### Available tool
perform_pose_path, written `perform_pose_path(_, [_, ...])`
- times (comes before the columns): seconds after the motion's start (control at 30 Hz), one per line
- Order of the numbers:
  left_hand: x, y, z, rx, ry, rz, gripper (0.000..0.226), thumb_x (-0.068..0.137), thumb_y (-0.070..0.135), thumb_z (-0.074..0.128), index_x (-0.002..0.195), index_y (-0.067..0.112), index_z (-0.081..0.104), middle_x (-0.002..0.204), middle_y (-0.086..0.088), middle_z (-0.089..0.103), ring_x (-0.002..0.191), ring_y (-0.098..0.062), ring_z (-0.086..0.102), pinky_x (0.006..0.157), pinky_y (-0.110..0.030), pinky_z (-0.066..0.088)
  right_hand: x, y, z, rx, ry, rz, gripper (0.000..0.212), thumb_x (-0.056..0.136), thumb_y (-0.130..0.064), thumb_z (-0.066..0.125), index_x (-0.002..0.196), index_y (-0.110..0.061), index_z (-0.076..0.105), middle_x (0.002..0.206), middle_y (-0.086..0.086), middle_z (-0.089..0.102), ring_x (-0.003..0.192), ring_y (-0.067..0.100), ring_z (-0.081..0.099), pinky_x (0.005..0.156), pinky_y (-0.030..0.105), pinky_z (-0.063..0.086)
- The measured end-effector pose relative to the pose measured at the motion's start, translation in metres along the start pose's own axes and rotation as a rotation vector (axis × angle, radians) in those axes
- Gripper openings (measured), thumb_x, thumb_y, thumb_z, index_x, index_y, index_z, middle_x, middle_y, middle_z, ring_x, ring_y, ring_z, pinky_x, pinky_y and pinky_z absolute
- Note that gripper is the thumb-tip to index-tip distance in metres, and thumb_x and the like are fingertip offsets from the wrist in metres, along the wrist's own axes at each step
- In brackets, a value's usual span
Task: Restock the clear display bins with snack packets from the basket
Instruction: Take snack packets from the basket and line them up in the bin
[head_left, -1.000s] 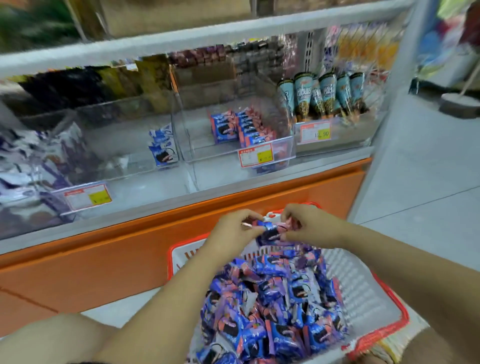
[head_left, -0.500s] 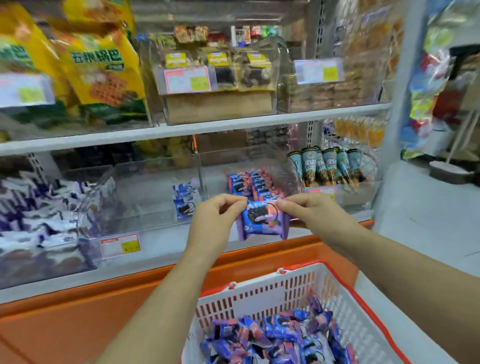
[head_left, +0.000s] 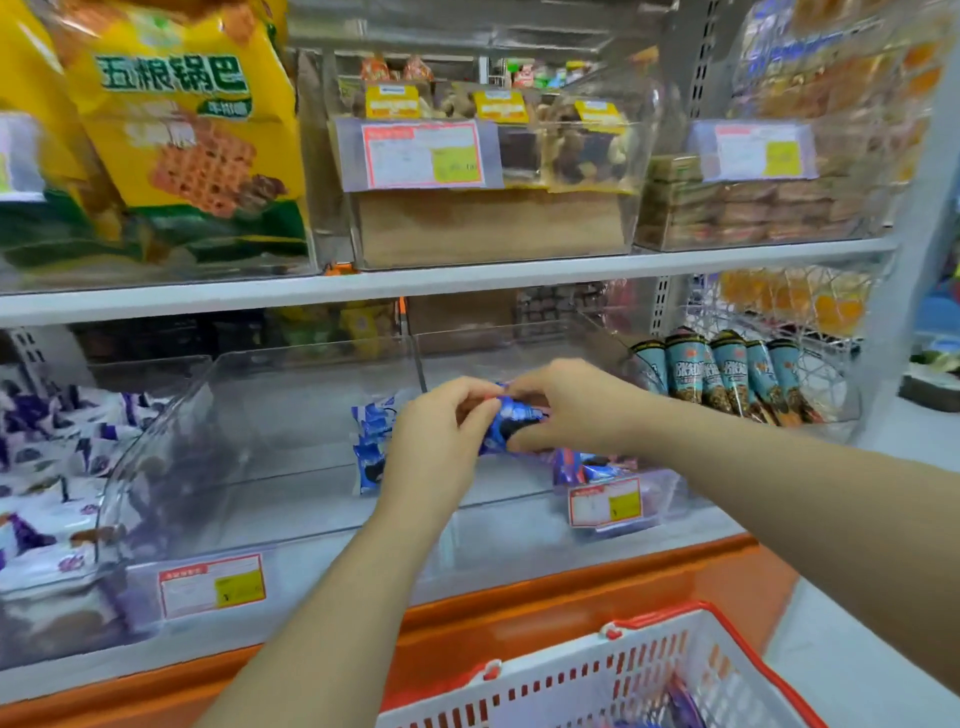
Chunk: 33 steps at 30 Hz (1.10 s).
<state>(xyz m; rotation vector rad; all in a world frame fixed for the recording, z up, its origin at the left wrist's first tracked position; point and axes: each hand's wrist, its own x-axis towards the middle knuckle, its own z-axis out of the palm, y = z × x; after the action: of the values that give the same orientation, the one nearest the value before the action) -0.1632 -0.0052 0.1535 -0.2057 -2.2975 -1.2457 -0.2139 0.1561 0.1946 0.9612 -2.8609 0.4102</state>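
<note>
Grip locked: left hand (head_left: 436, 441) and right hand (head_left: 566, 405) pinch one blue snack packet (head_left: 511, 422) between them, held above the clear bin (head_left: 519, 519) on the lower shelf (head_left: 519, 564); more packets (head_left: 587, 467) sit at the bin's front right corner, basket (head_left: 571, 691) below.

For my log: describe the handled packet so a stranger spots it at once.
Above the orange shelf base, find the lower row of clear bins, left of the teal cones. The left hand and right hand pinch one blue packet between them; unlike the packets lying in the bins, it is in hand.
</note>
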Motion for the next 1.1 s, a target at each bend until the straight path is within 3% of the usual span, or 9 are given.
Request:
perform_pose_path(0.13, [0.021, -0.034, -0.001, 0.183, 0.026, -0.020, 0.020, 0.094, 0.022, 0.061, 0.112, 0.026, 0.069, 0.109, 0.007, 0.069, 0.104, -0.016, 0.062, 0.092, -0.038, 0.050, 0.045, 0.035, 0.015, -0.077, 0.150, 0.073, 0.042, 0.076, -0.038, 0.076, 0.110, -0.016, 0.067, 0.103, 0.006, 0.070, 0.096, 0.027, 0.062, 0.080, 0.039, 0.051])
perform_pose_path(0.2, [0.027, -0.046, 0.004, 0.337, -0.041, -0.021, 0.022, 0.093, 0.027, 0.062, 0.114, 0.027, 0.068, 0.118, 0.001, 0.064, 0.113, -0.023, 0.056, 0.097, -0.041, 0.046, 0.063, 0.049, 0.028, -0.103, 0.101, 0.096, 0.042, 0.077, -0.032, 0.075, 0.113, -0.011, 0.066, 0.107, 0.008, 0.068, 0.098, 0.029, 0.062, 0.079, 0.036, 0.049])
perform_pose_path(0.33, [0.034, -0.055, 0.014, 0.385, -0.037, 0.011, 0.024, 0.090, 0.031, 0.063, 0.113, 0.030, 0.069, 0.121, 0.001, 0.059, 0.117, -0.024, 0.050, 0.101, -0.042, 0.040, 0.089, 0.061, 0.055, -0.217, -0.068, 0.116, 0.031, 0.083, -0.024, 0.068, 0.111, -0.011, 0.063, 0.112, 0.011, 0.063, 0.101, 0.030, 0.057, 0.066, 0.027, 0.029])
perform_pose_path(0.43, [0.036, -0.061, 0.014, 0.328, -0.007, -0.009, 0.024, 0.089, 0.028, 0.064, 0.113, 0.029, 0.069, 0.124, 0.003, 0.056, 0.124, -0.019, 0.042, 0.106, -0.032, 0.033, 0.104, 0.070, 0.076, -0.286, -0.167, 0.105, 0.025, 0.077, -0.021, 0.069, 0.100, -0.013, 0.061, 0.106, 0.012, 0.061, 0.097, 0.031, 0.058, 0.070, 0.032, 0.044])
perform_pose_path(0.53, [0.036, -0.060, 0.013, 0.267, -0.034, -0.048, 0.030, 0.089, 0.020, 0.060, 0.116, 0.030, 0.068, 0.130, 0.005, 0.051, 0.129, -0.015, 0.034, 0.103, -0.023, 0.026, 0.109, 0.079, 0.092, -0.314, -0.211, 0.109, 0.032, 0.071, -0.021, 0.070, 0.101, -0.018, 0.057, 0.097, 0.008, 0.063, 0.086, 0.031, 0.060, 0.074, 0.044, 0.054])
perform_pose_path(0.77, [0.035, -0.057, 0.013, 0.215, -0.048, -0.061, 0.035, 0.085, 0.011, 0.055, 0.113, 0.029, 0.067, 0.124, 0.009, 0.051, 0.127, -0.011, 0.033, 0.093, -0.016, 0.022, 0.113, 0.093, 0.098, -0.444, -0.161, 0.070, 0.036, 0.089, -0.033, 0.064, 0.123, -0.027, 0.054, 0.118, 0.009, 0.057, 0.106, 0.031, 0.054, 0.085, 0.039, 0.049])
perform_pose_path(0.87, [0.033, -0.058, 0.014, 0.194, -0.032, -0.061, 0.034, 0.085, 0.010, 0.055, 0.112, 0.027, 0.068, 0.121, 0.009, 0.054, 0.125, -0.012, 0.035, 0.093, -0.016, 0.023, 0.115, 0.093, 0.102, -0.527, -0.143, 0.066, 0.042, 0.087, -0.022, 0.066, 0.127, -0.029, 0.056, 0.124, 0.006, 0.055, 0.109, 0.029, 0.054, 0.085, 0.039, 0.050])
perform_pose_path(0.97, [0.033, -0.059, 0.015, 0.178, -0.034, -0.071, 0.033, 0.083, 0.020, 0.051, 0.110, 0.027, 0.068, 0.119, 0.010, 0.054, 0.124, -0.012, 0.038, 0.092, -0.018, 0.025, 0.115, 0.091, 0.104, -0.420, -0.226, 0.113, 0.048, 0.087, -0.006, 0.062, 0.130, -0.023, 0.053, 0.123, 0.008, 0.053, 0.100, 0.030, 0.058, 0.082, 0.041, 0.053])
perform_pose_path(1.1, [0.032, -0.060, 0.015, 0.174, -0.020, -0.060, 0.030, 0.086, 0.015, 0.054, 0.109, 0.028, 0.068, 0.117, 0.011, 0.053, 0.123, -0.012, 0.039, 0.094, -0.021, 0.028, 0.119, 0.092, 0.106, -0.371, -0.240, 0.146, 0.048, 0.088, -0.007, 0.063, 0.132, -0.021, 0.050, 0.121, 0.009, 0.054, 0.095, 0.028, 0.058, 0.082, 0.042, 0.054])
